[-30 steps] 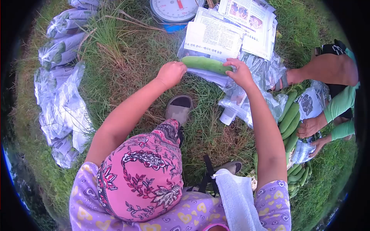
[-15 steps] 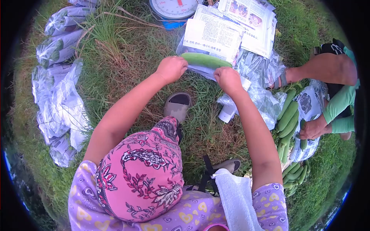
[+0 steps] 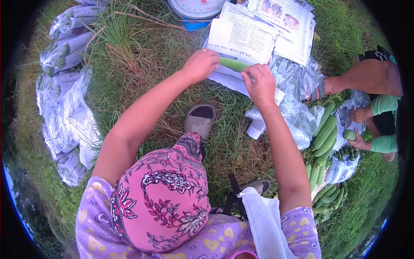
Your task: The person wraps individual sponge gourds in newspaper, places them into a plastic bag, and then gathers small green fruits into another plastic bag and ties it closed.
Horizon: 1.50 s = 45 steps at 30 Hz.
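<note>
A long green cucumber [image 3: 233, 64] lies across the lower part of a stack of newspaper sheets [image 3: 241, 41]. My left hand [image 3: 201, 65] is closed over its left end, a ring showing on one finger. At the right end my right hand [image 3: 261, 83] has its fingers curled, thumb and forefinger slightly apart, against the cucumber. Both ends are hidden under my fingers. Below the cucumber, a paper edge [image 3: 230, 82] sticks out over the grass.
A dial scale [image 3: 196, 8] stands beyond the paper. Bagged bundles [image 3: 69, 108] line the left. Clear plastic bags [image 3: 293, 116] and piled cucumbers [image 3: 323, 138] lie right, where another person's hand [image 3: 360, 141] holds a cucumber. A sandal [image 3: 199, 118] is on the grass.
Both my hands have moved slightly right and inward over the cucumber, covering more of its ends. At right, the other person's hands have separated, and the cucumber there has moved up.
</note>
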### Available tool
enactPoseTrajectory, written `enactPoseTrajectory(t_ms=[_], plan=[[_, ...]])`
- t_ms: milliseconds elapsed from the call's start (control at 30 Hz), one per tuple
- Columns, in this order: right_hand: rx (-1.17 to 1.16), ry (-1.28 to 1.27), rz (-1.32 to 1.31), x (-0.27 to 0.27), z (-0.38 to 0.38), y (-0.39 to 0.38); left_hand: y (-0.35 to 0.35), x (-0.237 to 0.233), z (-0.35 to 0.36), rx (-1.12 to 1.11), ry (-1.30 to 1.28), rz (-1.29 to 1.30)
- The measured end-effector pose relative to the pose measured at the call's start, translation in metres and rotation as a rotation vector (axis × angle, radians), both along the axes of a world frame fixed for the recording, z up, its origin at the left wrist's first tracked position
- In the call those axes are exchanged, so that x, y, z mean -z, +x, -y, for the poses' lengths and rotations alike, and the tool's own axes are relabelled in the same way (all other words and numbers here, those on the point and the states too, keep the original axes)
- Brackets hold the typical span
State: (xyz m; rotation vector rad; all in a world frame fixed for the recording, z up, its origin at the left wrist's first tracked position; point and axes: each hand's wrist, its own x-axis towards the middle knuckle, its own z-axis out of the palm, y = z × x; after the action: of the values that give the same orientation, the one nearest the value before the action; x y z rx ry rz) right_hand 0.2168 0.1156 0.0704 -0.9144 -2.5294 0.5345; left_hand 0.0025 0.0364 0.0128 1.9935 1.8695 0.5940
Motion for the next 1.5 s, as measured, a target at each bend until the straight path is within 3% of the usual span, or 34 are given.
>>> enactPoseTrajectory(t_ms=[100, 133, 200, 300, 400, 500, 600, 733, 833, 933, 1000, 1100, 1133, 1167, 1200, 1300, 1333, 1433, 1500], plan=[[-0.248, -0.018, -0.04, 0.012, 0.019, -0.011, -0.002, 0.005, -0.006, -0.024, -0.047, -0.002], [-0.307, -0.048, 0.067, 0.024, 0.021, -0.013, -0.002, 0.005, -0.007, -0.039, -0.031, -0.007], [-0.242, 0.043, 0.098, 0.042, 0.017, -0.02, -0.001, 0.001, -0.009, -0.068, -0.001, -0.016], [-0.182, 0.152, 0.148, 0.058, 0.004, -0.027, 0.007, -0.011, 0.0, -0.269, 0.254, -0.004], [-0.141, 0.212, 0.206, 0.066, -0.01, -0.036, 0.02, -0.017, 0.016, -0.464, -0.084, 0.302], [-0.087, 0.216, 0.274, 0.069, -0.023, -0.046, 0.035, 0.004, 0.025, -0.584, -0.476, 0.848], [-0.033, 0.162, 0.378, 0.067, -0.03, -0.056, 0.051, 0.002, 0.027, -0.716, -0.55, 1.338], [0.025, 0.015, 0.23, 0.052, -0.029, -0.057, 0.054, -0.005, 0.014, -0.791, -0.506, 1.571], [0.089, -0.144, 0.027, 0.038, -0.005, -0.054, 0.044, -0.018, 0.004, -0.692, -0.58, 1.643], [0.165, -0.214, -0.129, 0.014, 0.018, -0.054, 0.037, -0.039, 0.008, -0.626, -0.587, 1.407], [0.259, -0.55, -0.257, -0.009, 0.03, -0.048, 0.042, -0.059, 0.016, -0.611, -0.471, 1.244], [0.249, -1.043, -0.568, -0.011, 0.05, -0.029, 0.054, -0.062, 0.031, -0.438, -0.283, 1.533], [0.245, -1.093, -0.603, -0.013, 0.06, -0.021, 0.06, -0.066, 0.035, -0.435, -0.313, 1.744], [0.234, -1.14, -0.639, -0.017, 0.07, -0.01, 0.069, -0.066, 0.039, -0.432, -0.307, 1.774], [0.284, -1.063, -0.469, -0.031, 0.077, 0.002, 0.078, -0.063, 0.044, -0.429, -0.297, 1.803], [0.327, 0.006, -0.083, -0.077, 0.09, 0.033, 0.098, -0.08, 0.044, -0.402, -0.314, 1.845], [0.427, -0.011, -0.128, -0.077, 0.093, 0.044, 0.101, -0.085, 0.043, -0.364, -0.346, 1.855], [0.531, -0.858, -0.616, -0.07, 0.099, 0.075, 0.123, -0.104, 0.036, -0.258, -0.402, 1.802], [0.484, -0.738, -0.397, -0.077, 0.107, 0.093, 0.152, -0.116, 0.032, -0.208, -0.337, 1.657]])
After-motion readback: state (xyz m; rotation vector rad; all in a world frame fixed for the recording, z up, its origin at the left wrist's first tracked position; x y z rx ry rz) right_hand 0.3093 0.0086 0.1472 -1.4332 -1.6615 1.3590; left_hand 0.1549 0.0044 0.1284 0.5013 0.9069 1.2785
